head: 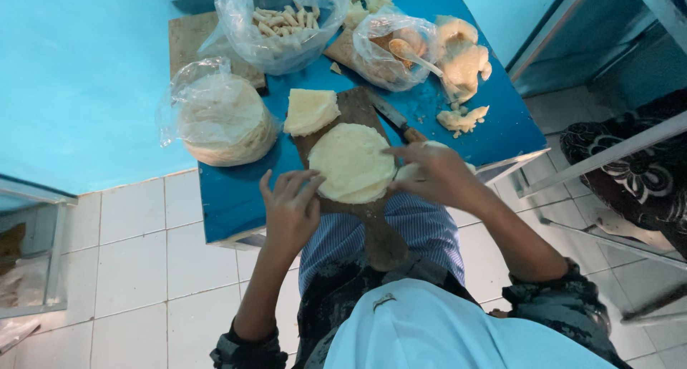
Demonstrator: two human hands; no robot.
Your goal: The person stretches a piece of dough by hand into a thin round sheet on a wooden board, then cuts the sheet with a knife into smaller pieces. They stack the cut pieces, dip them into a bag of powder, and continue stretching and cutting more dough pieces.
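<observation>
A stack of round pale dough wrappers (pixel 351 161) lies on a brown wooden board (pixel 358 111) that rests on the blue table (pixel 236 190). My left hand (pixel 290 208) has its fingers spread at the stack's left edge, touching it. At the stack's right edge, my right hand (pixel 436 174) pinches the wrappers and holds a pale piece under its palm. A stack of cut wrapper halves (pixel 309 110) sits on the board's far end. A knife (pixel 392 115) lies just right of the board.
A clear bag of round wrappers (pixel 218 118) sits at the left. Behind are a bag of rolled sticks (pixel 283 22), a bag with filling and a spoon (pixel 393 47), and loose dough scraps (pixel 464 61). White tiled floor (pixel 136 254) lies below; a metal frame (pixel 608 154) stands right.
</observation>
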